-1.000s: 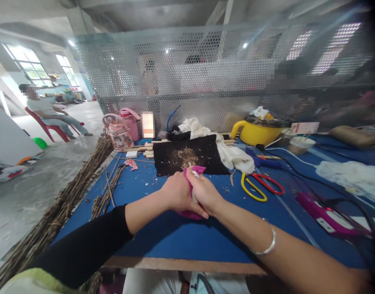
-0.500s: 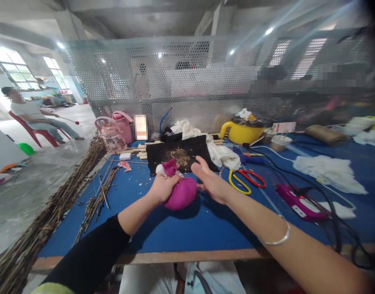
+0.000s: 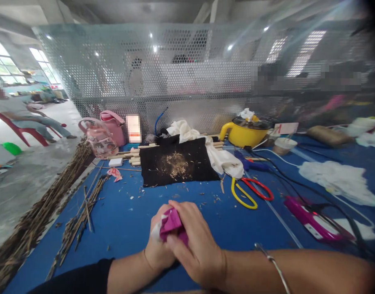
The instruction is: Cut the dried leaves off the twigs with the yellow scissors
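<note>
though visible on top, magenta cloth inside the two-handed grip

Our left hand and right hand meet low in view, closed together, the right lapping over the left with its fingers bent and its thumb pointing across. Our left forearm slants up from a dark sleeve; our bare right forearm lies nearly level.

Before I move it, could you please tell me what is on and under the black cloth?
Small tan scraps are scattered on the black cloth; whatever is directly beneath it is hidden.
</note>
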Motion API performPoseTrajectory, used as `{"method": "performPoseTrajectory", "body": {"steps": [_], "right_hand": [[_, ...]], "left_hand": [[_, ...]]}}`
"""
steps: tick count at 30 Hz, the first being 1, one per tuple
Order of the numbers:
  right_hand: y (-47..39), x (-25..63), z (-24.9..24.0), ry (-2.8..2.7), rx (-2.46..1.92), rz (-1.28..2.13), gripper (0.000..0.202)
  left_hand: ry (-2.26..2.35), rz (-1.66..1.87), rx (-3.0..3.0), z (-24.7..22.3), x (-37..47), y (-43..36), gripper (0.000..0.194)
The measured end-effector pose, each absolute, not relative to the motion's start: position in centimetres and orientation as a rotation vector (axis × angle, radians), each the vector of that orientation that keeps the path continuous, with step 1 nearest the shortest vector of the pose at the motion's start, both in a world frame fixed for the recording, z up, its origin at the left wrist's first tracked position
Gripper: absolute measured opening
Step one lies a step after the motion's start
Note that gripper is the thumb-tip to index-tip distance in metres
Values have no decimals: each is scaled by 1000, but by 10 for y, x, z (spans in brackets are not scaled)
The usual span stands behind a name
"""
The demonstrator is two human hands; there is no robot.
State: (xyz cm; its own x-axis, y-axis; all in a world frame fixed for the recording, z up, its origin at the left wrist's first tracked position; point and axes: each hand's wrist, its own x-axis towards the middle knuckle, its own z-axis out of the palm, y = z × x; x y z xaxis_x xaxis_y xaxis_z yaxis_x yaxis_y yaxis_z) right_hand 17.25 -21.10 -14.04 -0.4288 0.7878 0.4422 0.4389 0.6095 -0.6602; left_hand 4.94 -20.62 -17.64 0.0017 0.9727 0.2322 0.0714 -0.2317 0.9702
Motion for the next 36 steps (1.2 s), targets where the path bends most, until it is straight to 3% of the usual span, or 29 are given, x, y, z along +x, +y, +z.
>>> {"method": "performPoseTrajectory", "body": {"steps": [5,11,16,18,20,24,30,36], "right_hand": [[-155,159,-148,-1894,-1172,828,25],[-71,148,-139,-2076,-1375,883,38],[-146,155,-139,-2075,-1205,600,35],[-200,161,-147,-2126,-966,404,56],[-238,164,-156,-2070,-995,325,66],[-241,167,-166,-1955,-960,336,48],[-197,162,-157,-1751,-1007,628,45],[-143,142,-138,-1386,-1398,1157,26]], "left_hand": [[1197,1265,1314,-168,52,-164,14],[1577,980,1268,-159,51,-104,6],[1285,1210,1649,-167,39,-153,17],[1067,1203,2009,-172,31,-185,22],[845,1149,2337,-176,26,-207,28],[784,1297,2544,-180,33,-204,35],[772,1162,2153,-169,45,-168,36],[1097,1081,1632,-161,46,-136,14]]}}
